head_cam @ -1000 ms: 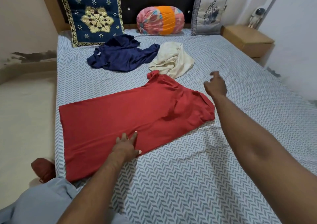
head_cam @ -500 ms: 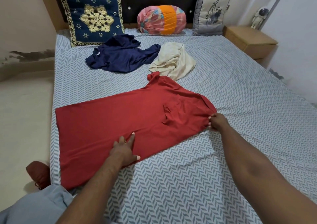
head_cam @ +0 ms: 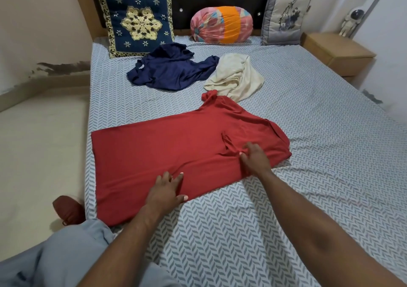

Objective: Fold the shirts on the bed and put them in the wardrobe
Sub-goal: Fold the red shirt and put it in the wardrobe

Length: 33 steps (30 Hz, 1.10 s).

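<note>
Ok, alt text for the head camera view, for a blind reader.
A left hand and right hand rest on a red shirt spread on a bed. Beyond it lie a crumpled navy shirt and cream shirt.

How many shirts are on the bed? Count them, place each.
3. The flat red shirt lies under the left hand and right hand; the crumpled navy-blue shirt sits before the embroidered blue cushion; the crumpled cream shirt lies right of it. Others may hide beneath.

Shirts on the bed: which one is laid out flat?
The red shirt, with the left hand and right hand resting on it. The navy shirt and cream shirt lie crumpled beyond it.
</note>
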Tool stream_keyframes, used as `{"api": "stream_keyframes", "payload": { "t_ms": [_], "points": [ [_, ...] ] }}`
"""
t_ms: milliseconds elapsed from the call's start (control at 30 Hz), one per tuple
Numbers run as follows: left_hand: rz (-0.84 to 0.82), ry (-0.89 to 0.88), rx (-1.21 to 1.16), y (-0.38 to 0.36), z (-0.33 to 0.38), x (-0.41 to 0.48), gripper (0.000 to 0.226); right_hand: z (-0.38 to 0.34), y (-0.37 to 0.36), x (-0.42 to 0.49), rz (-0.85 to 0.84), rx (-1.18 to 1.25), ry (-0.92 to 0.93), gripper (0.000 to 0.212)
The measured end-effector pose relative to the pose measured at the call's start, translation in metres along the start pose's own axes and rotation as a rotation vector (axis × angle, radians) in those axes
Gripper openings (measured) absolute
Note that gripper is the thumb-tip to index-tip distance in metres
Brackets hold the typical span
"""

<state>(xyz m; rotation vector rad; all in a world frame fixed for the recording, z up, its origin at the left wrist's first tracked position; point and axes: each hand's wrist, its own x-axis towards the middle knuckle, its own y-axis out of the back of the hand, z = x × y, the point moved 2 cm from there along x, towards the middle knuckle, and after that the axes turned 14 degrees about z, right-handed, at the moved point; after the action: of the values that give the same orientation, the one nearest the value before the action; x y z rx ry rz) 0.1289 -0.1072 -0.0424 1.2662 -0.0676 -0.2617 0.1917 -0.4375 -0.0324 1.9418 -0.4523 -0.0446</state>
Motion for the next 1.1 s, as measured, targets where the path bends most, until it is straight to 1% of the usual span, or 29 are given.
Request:
{"api": "stream_keyframes", "payload": {
  "t_ms": [67,100,167,200,267,300,433,533,600,633,733,800,867,967,1100],
  "points": [
    [0.081,-0.006,0.049,0.004,-0.012,-0.008,0.076,-0.015,-0.018,-0.01,-0.137,-0.123,0.091,0.039],
    [0.117,0.022,0.082,0.009,-0.022,-0.016,0.075,-0.023,-0.024,-0.016,-0.142,-0.202,0.091,0.042],
    [0.152,0.095,0.145,0.018,-0.042,-0.025,0.077,-0.036,-0.028,-0.026,-0.06,-0.332,0.049,0.046],
    [0.144,0.149,0.171,0.023,-0.054,-0.032,0.08,-0.047,-0.028,-0.033,-0.012,-0.361,0.05,0.049],
    [0.089,0.249,0.197,0.029,-0.071,-0.043,0.088,-0.064,-0.032,-0.044,0.046,-0.355,0.085,0.056],
    [0.061,0.298,0.202,0.032,-0.08,-0.051,0.093,-0.076,-0.037,-0.052,0.042,-0.327,0.124,0.057],
    [-0.064,0.418,0.217,0.041,-0.098,-0.072,0.114,-0.114,-0.061,-0.082,-0.063,-0.197,0.306,0.048],
    [-0.111,0.492,0.293,0.054,-0.104,-0.077,0.126,-0.126,-0.067,-0.088,-0.14,-0.144,0.297,0.045],
    [-0.101,0.471,0.351,0.061,-0.101,-0.071,0.12,-0.122,-0.064,-0.079,-0.135,-0.153,0.241,0.044],
    [-0.075,0.448,0.338,0.063,-0.098,-0.065,0.114,-0.118,-0.063,-0.073,-0.114,-0.166,0.21,0.043],
    [0.014,0.297,0.157,0.066,-0.088,-0.036,0.092,-0.099,-0.056,-0.049,-0.063,-0.211,0.094,0.039],
    [0.005,0.2,0.064,0.062,-0.082,-0.021,0.078,-0.089,-0.057,-0.031,-0.096,-0.257,0.06,0.04],
    [0.02,0.169,0.084,0.058,-0.085,-0.008,0.064,-0.086,-0.062,-0.012,-0.136,-0.319,0.071,0.042],
    [0.132,0.196,0.137,0.056,-0.102,0.013,0.046,-0.095,-0.067,0.017,-0.166,-0.365,0.092,0.046],
    [0.215,0.199,0.169,0.061,-0.133,0.052,0.039,-0.117,-0.085,0.057,-0.229,-0.405,0.189,0.041]
  ]
}}
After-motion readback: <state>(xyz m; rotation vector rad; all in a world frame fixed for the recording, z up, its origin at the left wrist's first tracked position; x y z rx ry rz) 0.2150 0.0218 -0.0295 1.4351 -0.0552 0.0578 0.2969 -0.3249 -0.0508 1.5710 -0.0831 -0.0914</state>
